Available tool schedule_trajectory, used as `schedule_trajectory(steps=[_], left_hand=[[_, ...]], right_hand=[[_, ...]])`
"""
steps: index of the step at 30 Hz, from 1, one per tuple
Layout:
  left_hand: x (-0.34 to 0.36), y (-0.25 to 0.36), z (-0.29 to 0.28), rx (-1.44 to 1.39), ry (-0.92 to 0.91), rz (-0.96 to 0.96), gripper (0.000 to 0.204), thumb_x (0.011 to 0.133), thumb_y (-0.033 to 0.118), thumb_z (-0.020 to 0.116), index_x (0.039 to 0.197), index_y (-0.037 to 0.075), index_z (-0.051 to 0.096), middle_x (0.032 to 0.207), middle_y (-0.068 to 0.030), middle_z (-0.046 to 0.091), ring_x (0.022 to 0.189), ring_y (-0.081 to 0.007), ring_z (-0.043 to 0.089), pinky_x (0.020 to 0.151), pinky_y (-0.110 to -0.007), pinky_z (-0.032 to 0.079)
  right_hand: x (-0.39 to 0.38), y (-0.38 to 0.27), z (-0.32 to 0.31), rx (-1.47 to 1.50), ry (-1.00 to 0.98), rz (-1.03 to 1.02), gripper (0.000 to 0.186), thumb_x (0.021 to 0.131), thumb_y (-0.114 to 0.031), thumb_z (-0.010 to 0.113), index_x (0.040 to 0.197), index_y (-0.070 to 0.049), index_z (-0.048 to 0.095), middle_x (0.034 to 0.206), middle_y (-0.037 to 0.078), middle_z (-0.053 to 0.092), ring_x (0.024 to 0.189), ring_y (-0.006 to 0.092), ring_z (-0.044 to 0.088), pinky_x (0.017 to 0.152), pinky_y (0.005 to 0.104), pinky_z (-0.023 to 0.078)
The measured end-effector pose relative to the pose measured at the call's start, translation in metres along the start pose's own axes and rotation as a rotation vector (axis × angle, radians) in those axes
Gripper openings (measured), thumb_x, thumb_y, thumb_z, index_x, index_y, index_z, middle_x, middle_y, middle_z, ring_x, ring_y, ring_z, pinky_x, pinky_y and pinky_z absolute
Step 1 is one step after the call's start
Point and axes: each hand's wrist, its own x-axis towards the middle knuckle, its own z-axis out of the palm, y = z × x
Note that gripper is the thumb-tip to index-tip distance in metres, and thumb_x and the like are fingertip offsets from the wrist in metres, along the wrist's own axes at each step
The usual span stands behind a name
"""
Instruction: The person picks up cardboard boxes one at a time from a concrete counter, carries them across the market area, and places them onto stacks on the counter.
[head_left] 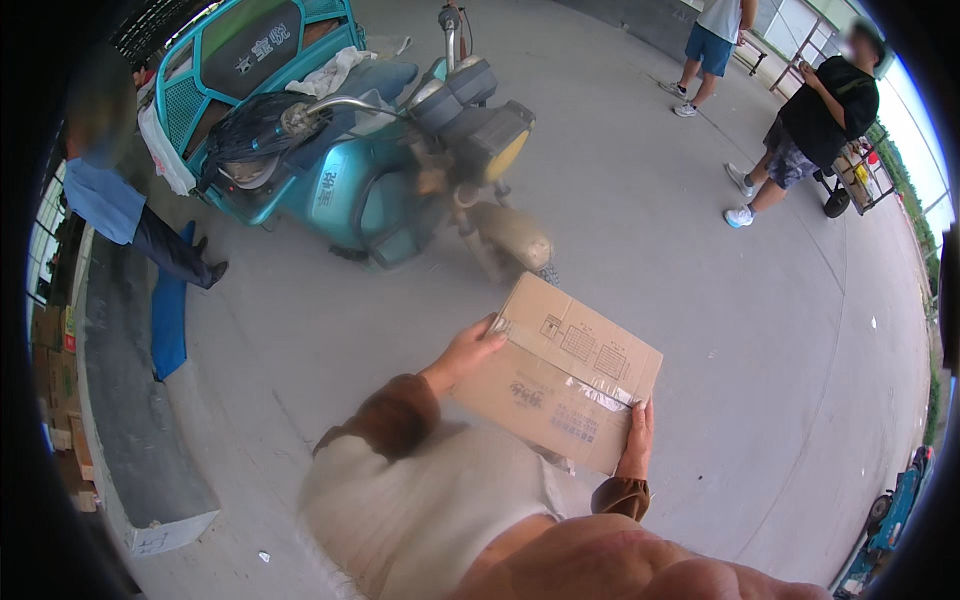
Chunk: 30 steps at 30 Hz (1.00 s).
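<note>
A brown cardboard box with clear tape along its seam is held in front of my body, tilted. Its top bears printed markings. My left hand grips the box's left end, the thumb lying on top near the taped seam. On the opposite end, my right hand is closed round the edge, its fingers partly hidden behind the box. Brown sleeves cover both forearms.
Ahead stands a teal cargo tricycle, its front wheel near the box. A person in light blue is at left beside a low grey ledge. Two people stand far right near a cart. Stacked cartons line the left edge.
</note>
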Motion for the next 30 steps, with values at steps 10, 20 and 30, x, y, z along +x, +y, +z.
schedule_trajectory(steps=[10,20,30], left_hand=[[0.166,0.03,0.085,-0.145,0.357,0.081,0.046,0.087,0.013,0.047,0.129,0.003,0.032,0.119,-0.0058,0.046,0.106,-0.0138,0.045,0.088,-0.027,0.038],[0.422,0.087,0.079,-0.151,0.446,0.137,0.045,0.084,0.015,0.052,0.125,0.001,0.038,0.105,-0.0069,0.054,0.09,-0.0123,0.052,0.077,-0.025,0.043],[0.642,0.204,0.034,-0.055,0.517,0.187,0.046,0.084,0.014,0.052,0.126,0.004,0.038,0.108,-0.0073,0.053,0.094,-0.0124,0.051,0.079,-0.025,0.042]], right_hand=[[0.265,-0.106,-0.041,-0.089,-0.302,0.138,0.053,0.088,-0.023,0.046,0.132,-0.003,0.025,0.13,0.008,0.035,0.118,0.0186,0.035,0.096,0.0302,0.031],[0.527,-0.164,-0.018,-0.151,-0.361,0.1,0.056,0.087,-0.027,0.048,0.132,-0.004,0.025,0.13,0.009,0.036,0.118,0.0201,0.035,0.096,0.0321,0.031],[0.772,-0.229,0.091,-0.169,-0.395,0.147,0.054,0.087,-0.028,0.047,0.131,-0.005,0.027,0.127,0.009,0.039,0.114,0.02,0.039,0.093,0.0318,0.034]])
